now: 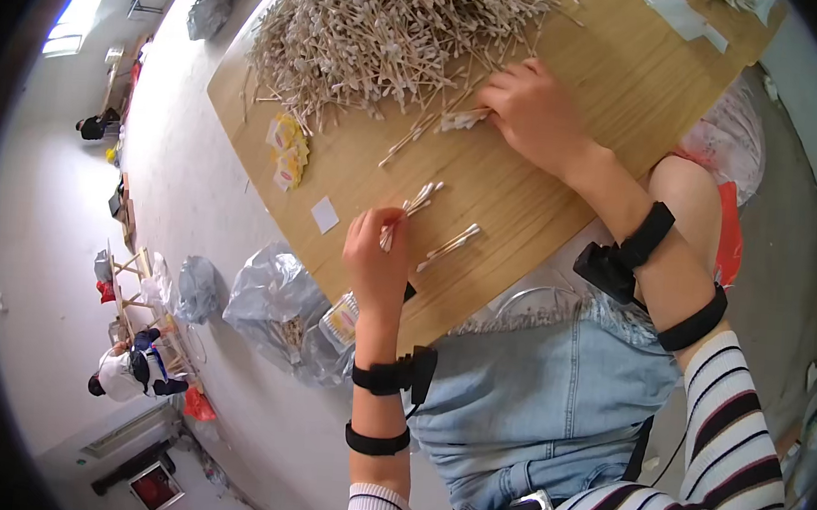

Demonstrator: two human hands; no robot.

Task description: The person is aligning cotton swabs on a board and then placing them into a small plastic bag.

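A broad heap of thin, pale-stemmed cotton swabs with white tips (395,41) covers the far left part of the light-brown, wood-grained, flat surface (525,211), with loose swabs straggling out from its near edge; the left hand (372,252) is at the near left edge of the surface, its thumb and fingers pinched around a small, loosely fanned bundle of white-tipped swabs (422,197); the right hand (537,112) is farther off and to the right, at the heap's near right edge, its fingers curled down at a short white-ended cluster of swabs (461,119); whether they grip that cluster or only touch it, I cannot tell; to the right of the left hand a separate narrow bundle of parallel swabs (450,247) lies on the surface, touched by neither hand; to the left are a small, square, white piece of paper (324,215) and, farther off, a cluster of yellow-edged, scalloped paper labels (288,152); the swabs look very light, with stems that should be stiff yet easily snapped, and soft heads that would likely flatten or fray under pressure; the smooth stems may slide past one another, so a gentle pinch around the middle of a bundle, clear of the cotton, seems the best hold.
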